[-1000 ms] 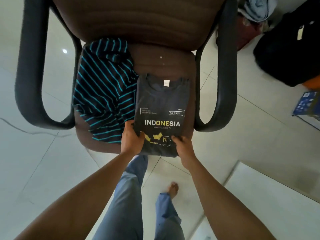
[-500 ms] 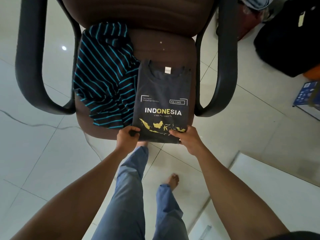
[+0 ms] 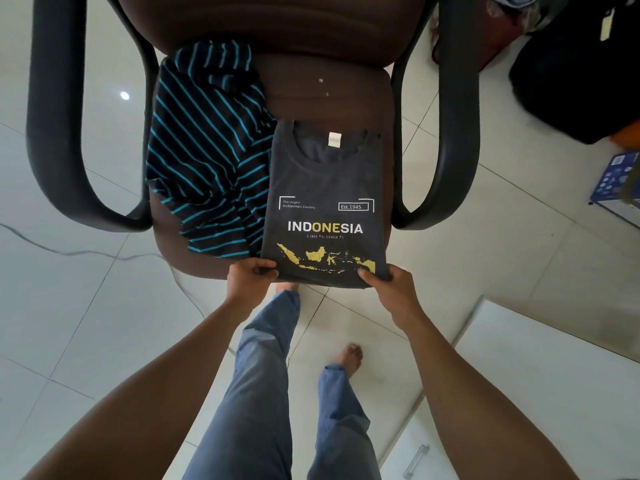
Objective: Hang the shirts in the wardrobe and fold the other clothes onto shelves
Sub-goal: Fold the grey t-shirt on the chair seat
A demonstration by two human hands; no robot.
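Observation:
A dark grey T-shirt (image 3: 325, 188) printed "INDONESIA" with a yellow map lies folded into a narrow rectangle on the right half of a brown chair seat (image 3: 322, 95), collar away from me. My left hand (image 3: 251, 280) pinches its near left corner and my right hand (image 3: 388, 287) pinches its near right corner, both at the seat's front edge. Beside it on the left lies a crumpled black shirt with teal stripes (image 3: 207, 150).
The chair has black loop armrests (image 3: 446, 133) on both sides. Dark bags (image 3: 575, 67) and a blue box (image 3: 616, 181) sit on the tiled floor at right. A white panel (image 3: 540, 375) lies on the floor near my feet.
Both hands slid down from the middle of the folded T-shirt to its near corners, uncovering the map print. The T-shirt lies longer toward me now.

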